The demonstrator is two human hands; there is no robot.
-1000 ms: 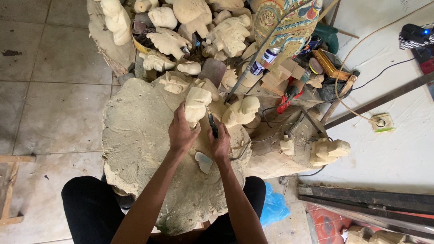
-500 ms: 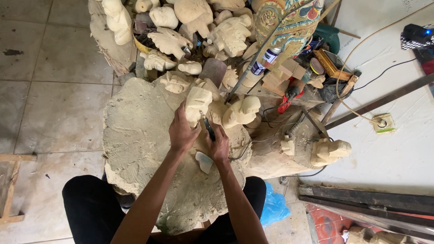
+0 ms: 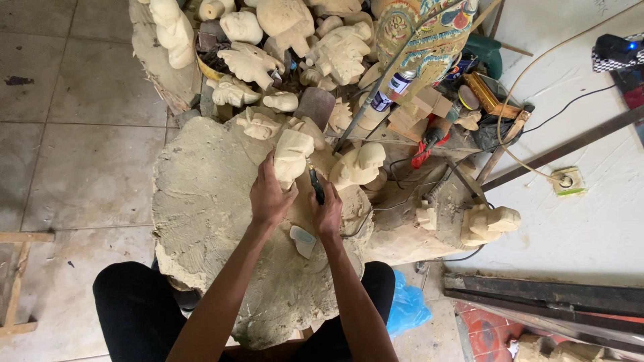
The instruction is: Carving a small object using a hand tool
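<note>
two hands point(image 3: 298, 204), one carving tool point(image 3: 315, 185), one spray can point(image 3: 390, 91)

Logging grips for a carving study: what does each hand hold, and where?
Left hand grips the pale carving at its lower end. Right hand grips a dark tool by its handle.

We look down on a floor point(image 3: 74, 154) of pale grey tiles with dark grout lines, dusty and marked in places. A wooden frame point(image 3: 17, 281) lies at the left edge. On the right we see a white sheet point(image 3: 583, 228) spread over the ground, crossed by a black cable point(image 3: 570, 107) and a tan hose point(image 3: 537, 67). Dark metal bars point(image 3: 543, 295) lie near the lower right. Light is even and soft.
</note>
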